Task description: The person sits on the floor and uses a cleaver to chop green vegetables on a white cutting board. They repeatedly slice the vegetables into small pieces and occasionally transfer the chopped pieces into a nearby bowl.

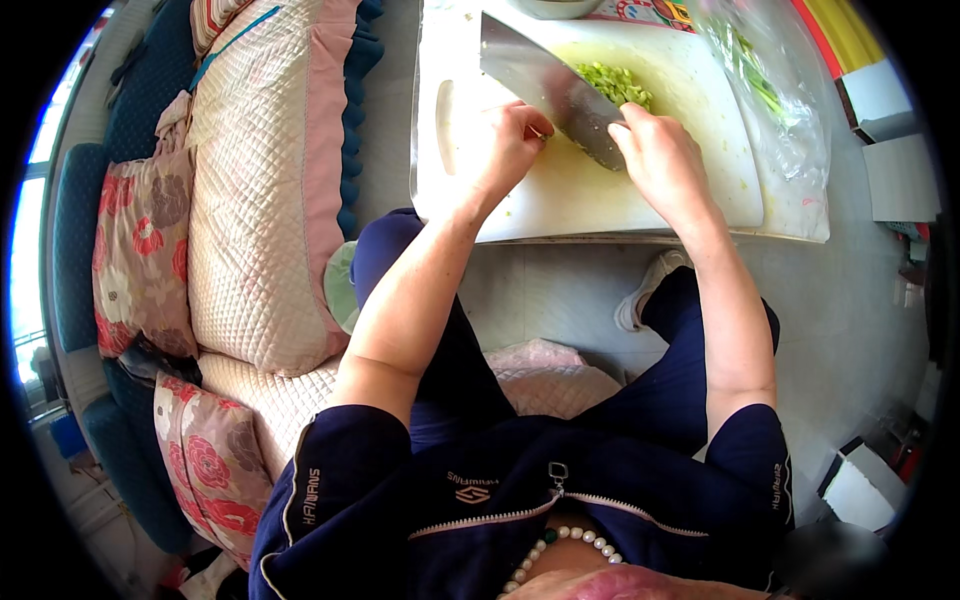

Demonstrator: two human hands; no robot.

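My right hand (664, 154) grips a wide-bladed cleaver (551, 90) at its near right end, and its handle is hidden by the fingers. The blade slants over a white cutting board (697, 169), with small wet bits stuck to its face. A heap of chopped green stalks (615, 82) lies on the board just beyond the blade, partly covered by it. Left of the blade, my left hand (514, 142) is curled with thumb and fingertips together near the cutting edge. Something small and dark shows at those fingertips, too small to name.
A clear plastic bag (795, 142) with green stalks (757, 75) inside lies right of the board. Part of a bowl (559, 7) shows at the far edge. A sofa with a quilted cover (247, 225) and floral cushions (142, 247) stands at the left.
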